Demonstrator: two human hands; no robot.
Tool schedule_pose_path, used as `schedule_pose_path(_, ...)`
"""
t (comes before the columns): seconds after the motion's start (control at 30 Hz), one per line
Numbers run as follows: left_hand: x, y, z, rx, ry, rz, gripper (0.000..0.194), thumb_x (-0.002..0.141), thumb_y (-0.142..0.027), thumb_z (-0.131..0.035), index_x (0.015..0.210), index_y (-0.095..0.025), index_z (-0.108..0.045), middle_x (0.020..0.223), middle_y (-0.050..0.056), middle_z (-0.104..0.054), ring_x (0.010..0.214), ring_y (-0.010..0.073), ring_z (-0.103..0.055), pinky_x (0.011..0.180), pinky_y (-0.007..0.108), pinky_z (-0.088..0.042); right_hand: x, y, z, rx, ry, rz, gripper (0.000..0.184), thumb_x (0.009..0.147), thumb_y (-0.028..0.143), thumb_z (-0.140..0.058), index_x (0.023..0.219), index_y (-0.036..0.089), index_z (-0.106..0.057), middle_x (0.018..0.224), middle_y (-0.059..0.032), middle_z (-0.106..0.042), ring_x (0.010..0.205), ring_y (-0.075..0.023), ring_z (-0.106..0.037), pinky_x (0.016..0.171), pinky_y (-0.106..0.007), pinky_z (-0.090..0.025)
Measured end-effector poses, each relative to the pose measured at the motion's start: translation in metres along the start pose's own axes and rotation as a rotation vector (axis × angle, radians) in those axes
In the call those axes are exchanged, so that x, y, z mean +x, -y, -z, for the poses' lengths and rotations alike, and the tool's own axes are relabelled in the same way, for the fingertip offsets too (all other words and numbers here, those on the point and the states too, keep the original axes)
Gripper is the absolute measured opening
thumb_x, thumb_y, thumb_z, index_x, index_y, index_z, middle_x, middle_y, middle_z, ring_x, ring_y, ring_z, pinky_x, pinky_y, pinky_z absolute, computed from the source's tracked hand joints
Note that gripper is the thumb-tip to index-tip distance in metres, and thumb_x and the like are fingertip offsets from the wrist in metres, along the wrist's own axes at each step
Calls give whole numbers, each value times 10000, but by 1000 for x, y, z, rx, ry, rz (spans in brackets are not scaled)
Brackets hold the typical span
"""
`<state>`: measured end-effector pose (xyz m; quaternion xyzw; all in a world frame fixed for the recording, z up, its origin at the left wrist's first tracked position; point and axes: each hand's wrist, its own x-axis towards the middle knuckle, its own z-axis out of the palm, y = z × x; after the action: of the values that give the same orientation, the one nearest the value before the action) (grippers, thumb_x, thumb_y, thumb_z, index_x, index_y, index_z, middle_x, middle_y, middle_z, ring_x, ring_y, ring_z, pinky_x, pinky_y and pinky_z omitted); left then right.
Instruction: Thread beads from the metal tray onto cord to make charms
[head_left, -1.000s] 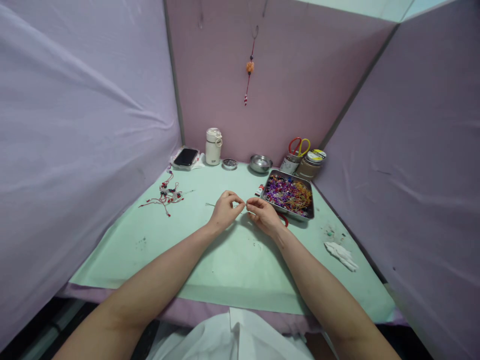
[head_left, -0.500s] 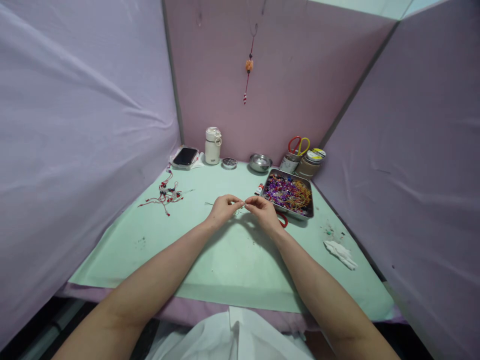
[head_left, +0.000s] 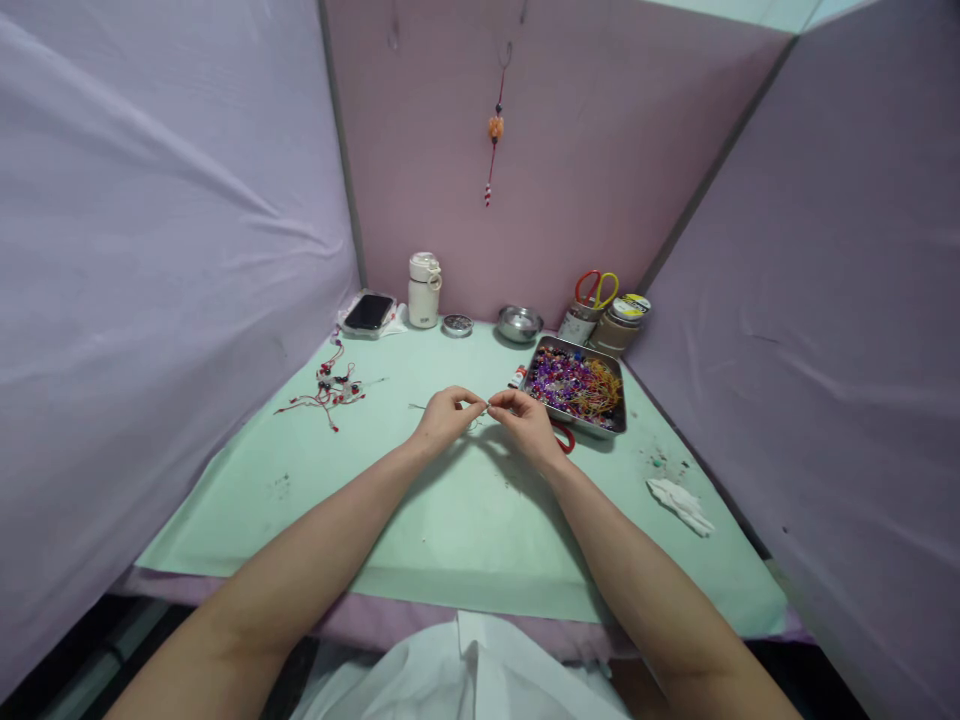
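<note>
Over the middle of the pale green tabletop (head_left: 465, 520), my left hand (head_left: 448, 418) and my right hand (head_left: 523, 420) meet fingertip to fingertip. Both are closed in a pinch. A thin pale cord (head_left: 475, 424) hangs in a small loop under the fingertips, and a dark thin end sticks out left of my left hand. Whatever tiny piece lies between the fingertips is too small to make out. Red scissor handles (head_left: 563, 437) show just right of my right hand, partly under a metal tray (head_left: 616, 432) of purple beads and gold cords.
Red beaded strings (head_left: 330, 388) lie at the left. Along the back stand a phone (head_left: 370, 311), a white bottle (head_left: 424, 290), a round tin (head_left: 457, 325), a steel bowl (head_left: 520, 323) and jars (head_left: 620, 325). A white cloth (head_left: 680, 506) lies right. A beaded pendant (head_left: 496, 128) hangs on the wall.
Almost nothing differs. Both hands keep their pinch at the same spot, and the whole view has shifted very slightly.
</note>
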<state>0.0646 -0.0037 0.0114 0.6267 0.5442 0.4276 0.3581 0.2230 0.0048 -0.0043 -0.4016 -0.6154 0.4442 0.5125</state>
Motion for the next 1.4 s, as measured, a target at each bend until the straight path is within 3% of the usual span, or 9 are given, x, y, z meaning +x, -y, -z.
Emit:
schedule_pose_path(0.13, 0, -1, 1, 15, 4, -31, 242, 700, -367, -585, 742, -157, -700, 814, 64, -679, 638, 142, -535, 635, 282, -410, 0, 1, 0, -3, 6, 2, 145, 688, 293, -683, 768, 183, -633, 768, -7, -621, 717, -142, -546, 701, -280, -418)
schedule_pose_path(0.33, 0, -4, 4, -85, 77, 31, 278, 697, -401, -616, 764, -151, -715, 807, 72, -692, 741, 179, -578, 695, 299, -412, -1, 4, -1, -36, 10, 19, 143, 692, 296, -673, 759, 177, -633, 743, -4, -614, 697, -139, -534, 694, -282, -415)
schedule_pose_path(0.47, -1, -3, 5, -147, 119, 79, 294, 697, -419, -629, 777, -152, -723, 760, 68, -687, 701, 171, -563, 665, 301, -401, -2, 3, -1, -64, 31, 38, 169, 704, 327, -668, 769, 176, -628, 730, -3, -600, 677, -136, -522, 669, -280, -415)
schedule_pose_path(0.67, 1, 0, 4, -213, 92, 140, 284, 682, -409, -652, 776, -150, -718, 792, 69, -685, 656, 140, -534, 626, 284, -382, -2, 1, 0, -173, -35, 110, 252, 716, 371, -671, 886, 190, -627, 870, -36, -610, 730, -150, -536, 655, -276, -441)
schedule_pose_path(0.83, -1, -6, 6, -153, 92, 127, 280, 683, -411, -645, 774, -156, -717, 739, 48, -666, 597, 124, -498, 582, 272, -357, -3, 4, 2, -269, -20, 184, 184, 796, 367, -584, 748, 192, -615, 811, -30, -581, 749, -159, -532, 666, -282, -437)
schedule_pose_path(1.0, 2, -10, 13, 39, 48, 60, 259, 698, -377, -612, 816, -166, -705, 621, 7, -590, 528, 114, -448, 561, 271, -354, -4, 8, 3, -216, -148, 222, 151, 828, 341, -551, 782, 199, -574, 831, -19, -550, 762, -151, -515, 657, -273, -427)
schedule_pose_path(1.1, 6, -7, 18, 163, -24, -31, 211, 689, -265, -573, 829, -170, -699, 733, 21, -617, 558, 112, -461, 610, 278, -396, -4, 9, 3, -194, -213, 261, 139, 837, 326, -548, 785, 199, -567, 856, -22, -543, 785, -149, -511, 666, -272, -423)
schedule_pose_path(1.23, 9, -4, 20, 137, -98, -59, 272, 675, -176, -517, 883, -180, -692, 940, 41, -648, 681, 125, -540, 705, 280, -450, -4, 10, 3, -184, -234, 310, 125, 842, 309, -549, 787, 198, -568, 854, -23, -533, 801, -150, -511, 674, -272, -418)
schedule_pose_path(1.4, 4, -12, 18, -91, 3, -84, 252, 770, -268, -518, 950, -166, -661, 990, 67, -672, 911, 174, -589, 844, 319, -464, -5, 13, 2, -213, -226, 298, 142, 843, 326, -540, 779, 202, -561, 852, -28, -534, 816, -159, -511, 693, -280, -421)
